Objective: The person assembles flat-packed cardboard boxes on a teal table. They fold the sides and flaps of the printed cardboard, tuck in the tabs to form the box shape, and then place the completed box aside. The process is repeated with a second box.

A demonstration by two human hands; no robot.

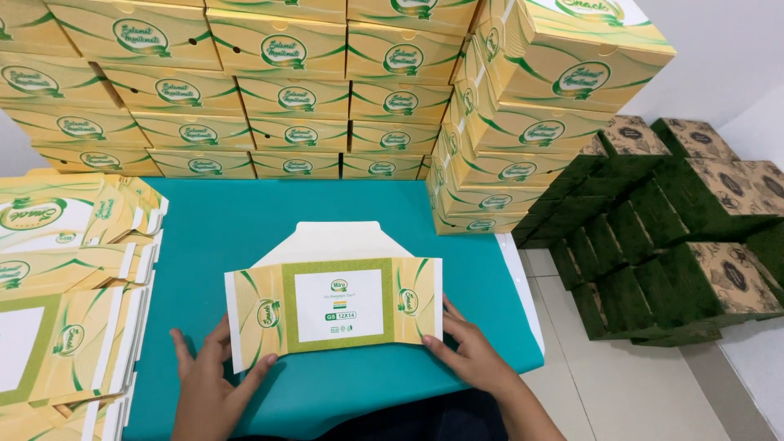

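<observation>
Carton blank (335, 306), yellow-green with a white panel, lies flat at lower centre of the frame on the teal table (212, 220). Left hand (208, 384) rests fingers spread at its lower left corner, thumb on the edge; right hand (469, 351) lies flat against its lower right corner. Neither pinches it. Both wrists are cut off by the bottom edge. Stacked flat blanks (65, 286) at left run out of frame; folded yellow boxes (327, 90) fill the top; green-brown boxes (678, 229) sit right, their print unreadable.

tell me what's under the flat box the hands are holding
The flat box lies on the teal table, with both hands at its lower corners. Whatever lies directly beneath the box is covered.
</observation>
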